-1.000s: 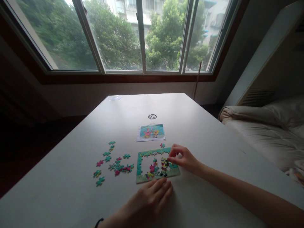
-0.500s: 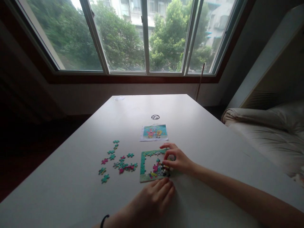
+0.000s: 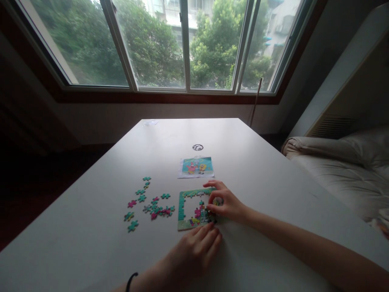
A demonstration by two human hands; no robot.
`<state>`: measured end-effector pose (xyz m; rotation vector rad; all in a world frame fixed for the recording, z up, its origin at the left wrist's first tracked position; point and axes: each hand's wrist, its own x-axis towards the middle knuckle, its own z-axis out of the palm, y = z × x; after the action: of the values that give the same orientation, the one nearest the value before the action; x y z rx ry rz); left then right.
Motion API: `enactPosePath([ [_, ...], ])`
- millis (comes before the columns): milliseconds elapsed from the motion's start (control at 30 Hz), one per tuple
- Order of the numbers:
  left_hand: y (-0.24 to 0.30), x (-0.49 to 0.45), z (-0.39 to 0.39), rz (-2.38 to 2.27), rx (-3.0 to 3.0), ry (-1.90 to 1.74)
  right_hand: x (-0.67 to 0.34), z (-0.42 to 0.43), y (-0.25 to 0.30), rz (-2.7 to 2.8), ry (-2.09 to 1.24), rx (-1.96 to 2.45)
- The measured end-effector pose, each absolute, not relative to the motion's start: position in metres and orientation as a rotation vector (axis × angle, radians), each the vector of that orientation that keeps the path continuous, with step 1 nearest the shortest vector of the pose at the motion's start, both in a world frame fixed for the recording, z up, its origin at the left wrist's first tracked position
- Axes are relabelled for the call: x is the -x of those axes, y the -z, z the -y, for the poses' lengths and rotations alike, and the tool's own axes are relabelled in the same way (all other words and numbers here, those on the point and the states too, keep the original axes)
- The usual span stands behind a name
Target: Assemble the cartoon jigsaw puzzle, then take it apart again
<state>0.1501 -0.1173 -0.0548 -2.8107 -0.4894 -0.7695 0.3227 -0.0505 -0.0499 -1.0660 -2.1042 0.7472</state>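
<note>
This is a room in a home. A big white table (image 3: 261, 170) stands in the middle, and a small jigsaw puzzle (image 3: 194, 209) lies on it with loose puzzle pieces (image 3: 148, 205) to its left. A little picture card (image 3: 196, 167) lies just past the puzzle. On the far side, a wide window (image 3: 182, 44) with white frames shows green trees (image 3: 219, 48) and a tall building with flats (image 3: 170, 16) outside. On the right, a soft cream blanket (image 3: 343, 170) lies piled up like on a bed or sofa. The walls look dark and plain.
</note>
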Motion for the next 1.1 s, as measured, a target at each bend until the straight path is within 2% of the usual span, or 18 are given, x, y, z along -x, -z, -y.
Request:
enactPosePath([
  [667, 0.054, -0.15, 0.117, 0.482, 2.79, 0.76, -0.319, 0.053, 0.05, 2.105, -0.691, 1.091],
  [933, 0.053, -0.148, 0.116, 0.48, 2.787, 0.748, -0.328, 0.043, 0.058, 1.612, -0.912, 1.13],
  [1100, 0.053, -0.147, 0.116, 0.464, 2.783, 0.7, -0.328, 0.038, 0.063, 1.501, -0.985, 1.174],
])
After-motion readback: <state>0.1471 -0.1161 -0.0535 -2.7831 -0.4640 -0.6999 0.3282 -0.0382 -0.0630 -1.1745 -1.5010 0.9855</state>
